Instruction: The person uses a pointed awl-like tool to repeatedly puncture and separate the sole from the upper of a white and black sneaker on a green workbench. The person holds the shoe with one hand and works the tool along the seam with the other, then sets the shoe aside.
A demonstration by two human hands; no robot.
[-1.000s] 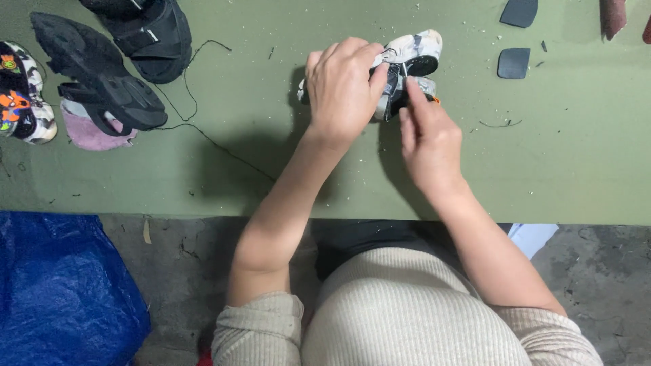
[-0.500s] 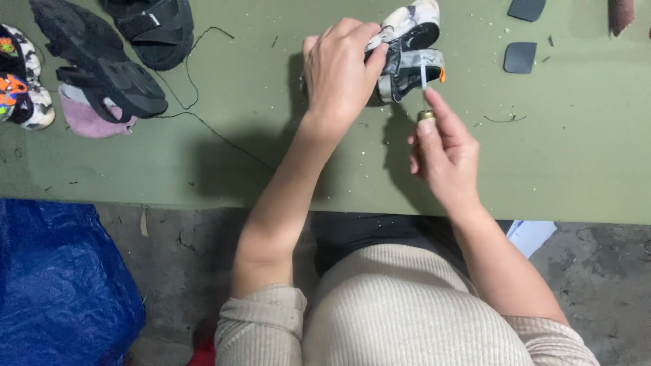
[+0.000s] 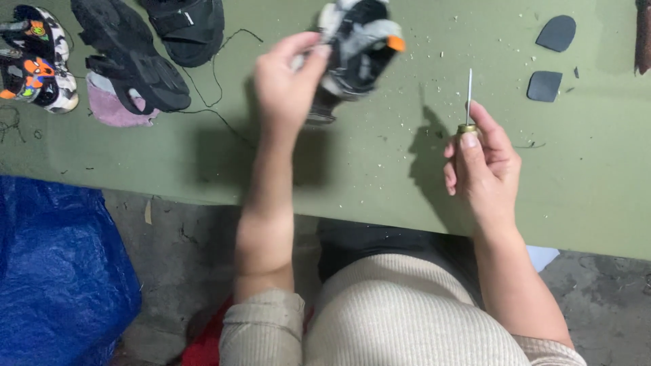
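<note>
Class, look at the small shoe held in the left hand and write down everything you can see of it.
The small shoe is a child-sized sandal, grey and white with black straps and an orange tab at one end. It looks like fabric and foam, though motion blur hides fine detail. It is lifted above the green table, tilted, gripped at its left side by the left hand. The right hand, holding a thin awl, is apart from it.
</note>
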